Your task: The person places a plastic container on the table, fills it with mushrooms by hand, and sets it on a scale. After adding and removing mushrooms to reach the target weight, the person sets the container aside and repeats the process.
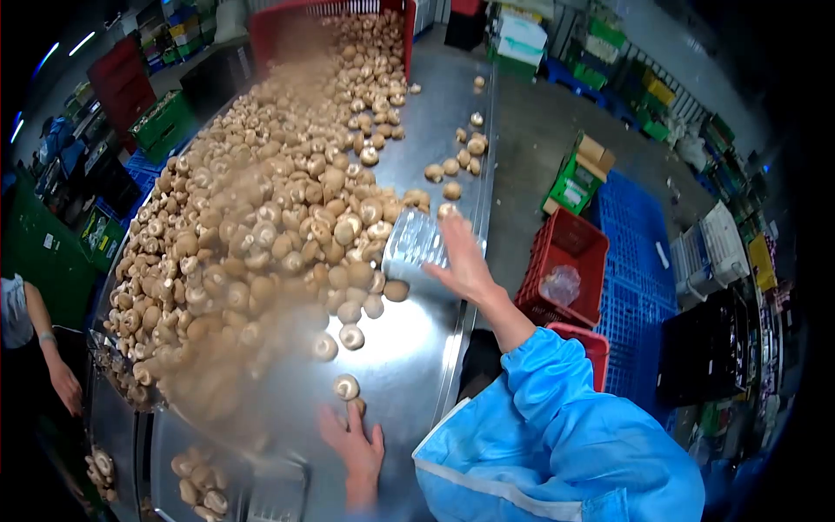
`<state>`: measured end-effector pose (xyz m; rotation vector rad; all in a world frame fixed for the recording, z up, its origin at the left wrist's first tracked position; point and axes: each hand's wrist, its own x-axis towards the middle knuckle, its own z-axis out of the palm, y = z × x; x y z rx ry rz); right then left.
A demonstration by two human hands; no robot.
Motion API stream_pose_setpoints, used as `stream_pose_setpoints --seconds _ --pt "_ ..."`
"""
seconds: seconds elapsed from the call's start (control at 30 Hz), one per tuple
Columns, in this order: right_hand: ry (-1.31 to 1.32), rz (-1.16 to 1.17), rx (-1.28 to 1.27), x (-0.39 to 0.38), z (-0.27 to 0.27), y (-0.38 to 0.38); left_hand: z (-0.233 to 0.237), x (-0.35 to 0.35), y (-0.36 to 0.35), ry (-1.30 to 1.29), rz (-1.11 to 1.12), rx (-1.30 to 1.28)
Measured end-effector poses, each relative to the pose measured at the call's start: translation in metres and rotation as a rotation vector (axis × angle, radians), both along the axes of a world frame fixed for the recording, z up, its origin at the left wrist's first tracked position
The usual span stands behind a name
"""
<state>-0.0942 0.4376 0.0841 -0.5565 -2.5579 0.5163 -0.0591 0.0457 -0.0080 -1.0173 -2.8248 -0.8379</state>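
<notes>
Over the right side of the metal table, my right hand (467, 267) grips the right end of a clear plastic tray (409, 242), thumb toward the front and fingers along the far side. The tray lies tilted against the edge of a large heap of brown mushrooms (287, 209). Lower down, my left hand (355, 442) is open, thumb and fingers apart, slightly blurred. Its fingertips are right at a small mushroom (357, 406), just below a pale-gilled mushroom (345, 386). Haze on the lens blurs part of the heap.
A red crate (409, 39) stands at the table's (435, 96) far end. Loose mushrooms (461, 161) lie along the right edge. Right of the table are a red crate (570, 252) and blue pallets (639, 261). Another person's hand (65, 383) hangs at the left.
</notes>
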Motion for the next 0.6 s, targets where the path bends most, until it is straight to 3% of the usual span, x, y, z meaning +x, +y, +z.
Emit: stream_pose_setpoints --seconds 0.13,0.23,0.33,0.4,0.57,0.6 --pt "-0.050 0.024 0.085 0.004 -0.012 0.008 0.013 -0.009 0.023 -0.001 0.018 -0.132" --pt "-0.149 0.045 0.114 0.001 -0.010 0.011 0.020 -0.045 0.026 -0.125 0.117 -0.048" --pt "-0.305 0.087 0.092 -0.001 0.008 0.021 0.010 -0.082 0.016 0.022 0.252 -0.049" --pt "-0.370 0.116 0.044 -0.003 0.011 0.029 -0.017 -0.102 -0.004 -0.077 0.346 0.100" --pt "-0.159 0.039 0.193 0.001 -0.011 0.008 -0.050 -0.089 -0.021 -0.152 0.434 0.242" --pt "-0.120 0.012 0.232 0.002 -0.011 0.003 -0.034 -0.065 -0.019 -0.108 0.420 0.243"
